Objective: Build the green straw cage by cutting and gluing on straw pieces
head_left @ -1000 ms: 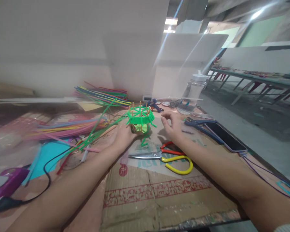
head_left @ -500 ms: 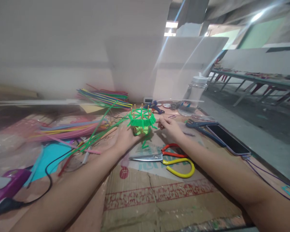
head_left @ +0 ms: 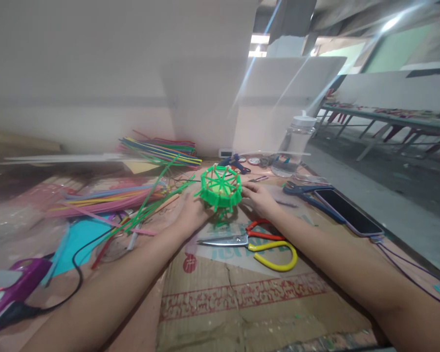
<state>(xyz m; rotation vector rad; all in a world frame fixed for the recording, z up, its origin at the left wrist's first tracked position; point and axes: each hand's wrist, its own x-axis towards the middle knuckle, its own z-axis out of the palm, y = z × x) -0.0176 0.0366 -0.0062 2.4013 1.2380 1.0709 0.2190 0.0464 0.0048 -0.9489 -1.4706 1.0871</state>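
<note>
1. The cardboard (head_left: 198,305) was laid flat under the scissors (head_left: 242,240), probably as a work surface
2. The scissors were placed just in front of the green frame (head_left: 222,200), their handles rightward, seemingly for easy reach
3. The frame was held tilted between both hands, apparently to show its spoked top; its left side was gripped by the left hand (head_left: 193,210)
4. The right hand's (head_left: 260,196) bent fingers were set narrowly at its right side; their closure could not be told
5. The bottle (head_left: 291,146) was stood beyond, seemingly out of the way
</note>
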